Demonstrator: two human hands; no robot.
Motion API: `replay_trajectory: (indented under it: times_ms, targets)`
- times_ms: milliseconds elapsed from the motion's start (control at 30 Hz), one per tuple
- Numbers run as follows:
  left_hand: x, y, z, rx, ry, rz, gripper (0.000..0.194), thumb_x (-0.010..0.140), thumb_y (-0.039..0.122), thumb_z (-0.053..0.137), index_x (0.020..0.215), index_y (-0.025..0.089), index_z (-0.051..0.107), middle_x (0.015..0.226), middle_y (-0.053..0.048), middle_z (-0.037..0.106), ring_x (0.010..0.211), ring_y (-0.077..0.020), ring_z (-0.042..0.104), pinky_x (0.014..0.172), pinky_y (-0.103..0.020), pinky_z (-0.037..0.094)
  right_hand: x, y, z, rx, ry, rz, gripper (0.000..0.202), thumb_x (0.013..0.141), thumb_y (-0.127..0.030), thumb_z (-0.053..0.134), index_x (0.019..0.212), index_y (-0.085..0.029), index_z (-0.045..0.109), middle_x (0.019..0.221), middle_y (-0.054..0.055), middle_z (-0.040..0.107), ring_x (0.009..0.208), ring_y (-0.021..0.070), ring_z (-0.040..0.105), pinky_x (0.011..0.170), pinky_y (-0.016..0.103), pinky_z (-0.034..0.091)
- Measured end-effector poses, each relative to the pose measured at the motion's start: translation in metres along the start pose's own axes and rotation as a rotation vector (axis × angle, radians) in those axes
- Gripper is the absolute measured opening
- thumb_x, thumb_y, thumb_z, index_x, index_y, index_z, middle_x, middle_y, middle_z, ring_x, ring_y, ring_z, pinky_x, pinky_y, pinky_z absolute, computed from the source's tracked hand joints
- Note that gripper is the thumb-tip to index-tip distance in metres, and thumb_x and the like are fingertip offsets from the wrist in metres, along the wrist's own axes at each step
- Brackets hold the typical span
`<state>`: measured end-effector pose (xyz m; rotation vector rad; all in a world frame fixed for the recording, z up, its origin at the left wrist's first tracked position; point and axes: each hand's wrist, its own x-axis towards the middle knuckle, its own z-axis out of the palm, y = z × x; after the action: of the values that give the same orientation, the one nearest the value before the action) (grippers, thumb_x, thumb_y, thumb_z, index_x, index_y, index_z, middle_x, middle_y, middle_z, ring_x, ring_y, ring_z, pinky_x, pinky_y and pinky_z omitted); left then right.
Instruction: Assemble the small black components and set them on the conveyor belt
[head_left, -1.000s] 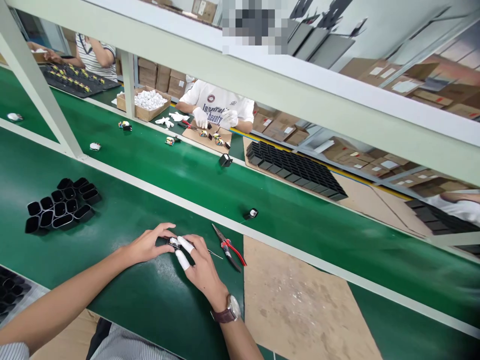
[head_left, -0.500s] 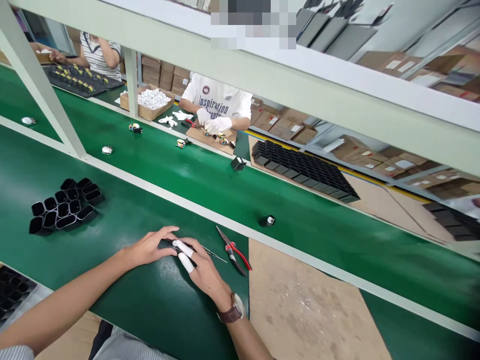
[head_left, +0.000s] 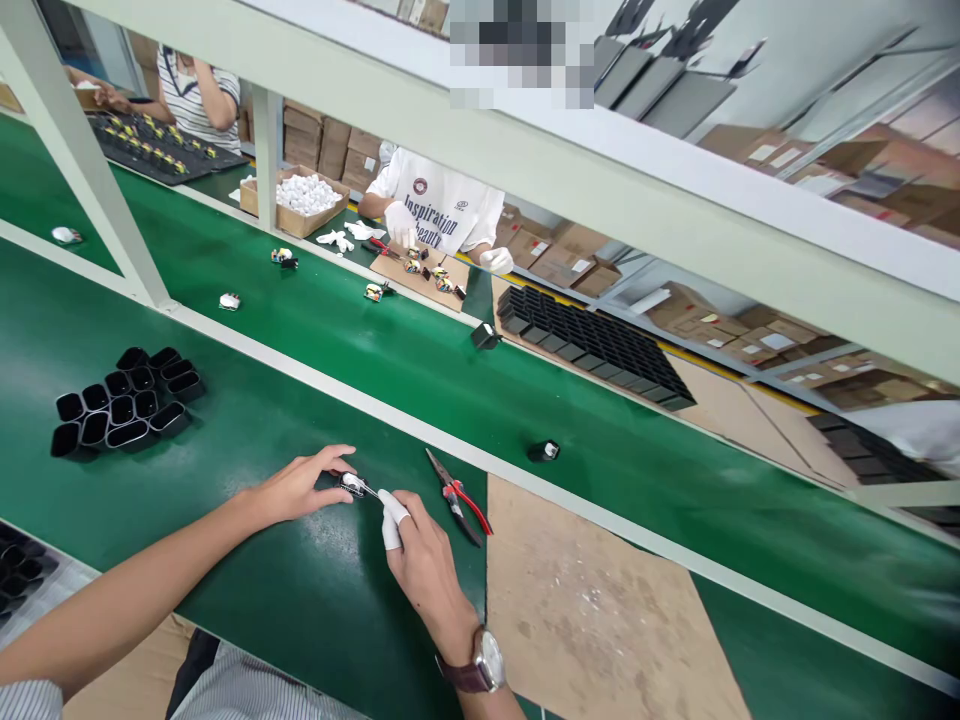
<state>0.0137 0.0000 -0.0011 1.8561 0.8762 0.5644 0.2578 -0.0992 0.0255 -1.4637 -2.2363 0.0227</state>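
Observation:
My left hand [head_left: 304, 486] grips a small black housing [head_left: 352, 484] with a white part inside, between thumb and fingers, on the green table. My right hand [head_left: 416, 548], with white covers on two fingers, pinches thin metal tweezers [head_left: 371, 490] whose tip reaches the housing. To the right of the hands lie pliers with red and black handles [head_left: 459, 497]. A group of black open housings [head_left: 124, 405] stands at the left of the table.
Beyond a pale rail [head_left: 322, 382], a green belt [head_left: 420, 370] carries several small parts. A brown board [head_left: 600, 600] lies at the right. Across the belt, a person in white gloves [head_left: 442, 210] sits near stacked black housings [head_left: 592, 340]. A pale frame beam crosses above.
My right hand has drawn back right from the housing, and the tweezers now point at it. Parts on the belt have shifted slightly right. The person's gloved hands have moved apart.

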Motion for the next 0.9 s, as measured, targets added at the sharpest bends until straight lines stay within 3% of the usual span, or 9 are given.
replay_trajectory:
  times_ms: [267,500,900]
  targets:
    - [0.000,-0.001,0.000,0.009,0.001,-0.017,0.069,0.092,0.044,0.072,0.151,0.032,0.040,0.131,-0.002,0.074,0.123,-0.0243,0.069,0.107,-0.038,0.052,-0.002,0.002,-0.013,-0.186,0.019,-0.031,0.030,0.094,-0.005,0.044,0.109,-0.017,0.067,0.109,0.013,0.066,0.072,0.0202,0.063,0.060,0.034,0.052]
    - [0.000,0.002,0.000,0.025,-0.005,-0.026,0.069,0.092,0.046,0.072,0.151,0.032,0.039,0.133,-0.002,0.073,0.125,-0.0246,0.068,0.106,-0.038,0.052,0.000,-0.004,-0.015,-0.226,-0.020,-0.035,0.024,0.091,-0.001,0.046,0.086,-0.020,0.061,0.107,0.011,0.065,0.073,0.0197,0.060,0.061,0.034,0.050]
    - [-0.001,0.002,0.003,0.023,0.006,0.019,0.068,0.091,0.040,0.075,0.151,0.031,0.042,0.131,-0.002,0.074,0.123,-0.0242,0.069,0.105,-0.038,0.054,0.010,-0.016,-0.015,-0.214,-0.044,-0.040,0.026,0.090,0.001,0.046,0.089,-0.020,0.062,0.105,0.013,0.064,0.080,0.0238,0.064,0.062,0.036,0.052]
